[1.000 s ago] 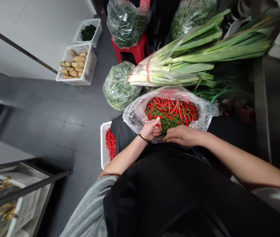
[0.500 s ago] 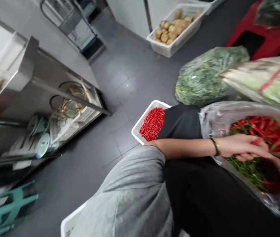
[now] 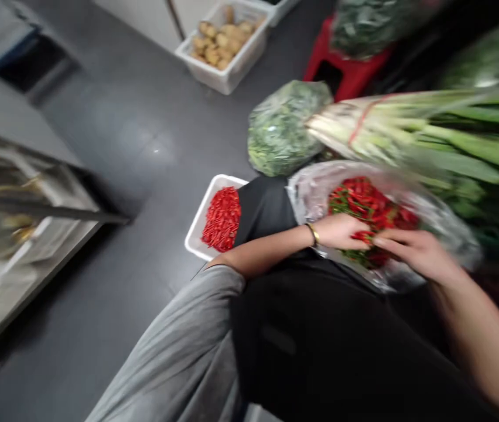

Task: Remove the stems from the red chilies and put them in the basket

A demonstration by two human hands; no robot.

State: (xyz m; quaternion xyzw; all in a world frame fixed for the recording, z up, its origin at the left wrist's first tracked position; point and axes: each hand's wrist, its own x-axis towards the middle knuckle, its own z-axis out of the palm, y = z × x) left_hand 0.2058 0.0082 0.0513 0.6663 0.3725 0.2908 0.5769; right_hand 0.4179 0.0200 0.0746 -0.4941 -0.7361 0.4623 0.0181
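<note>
A clear plastic bag (image 3: 311, 193) of red chillies (image 3: 364, 202) with green stems rests on my lap, over a black apron. My left hand (image 3: 341, 231), a gold bangle on its wrist, lies at the bag's near edge with its fingers curled round a red chilli. My right hand (image 3: 412, 252) reaches in from the right, its fingertips pinched together right against the left hand's fingers; what they hold is blurred. A white basket (image 3: 197, 225) on the floor to my left holds a heap of red chillies without stems (image 3: 223, 217).
Beyond the bag lie a tied bundle of leeks (image 3: 407, 123) and a plastic bag of greens (image 3: 284, 129). Further back are a red stool (image 3: 341, 64) and a white crate of ginger roots (image 3: 223, 47). A steel shelf rack (image 3: 34, 205) stands at the left on the grey tiled floor.
The view swung left to the rack, then partly back right. Both hands stayed at the chilli bag, close together, and the picture is now motion-blurred.
</note>
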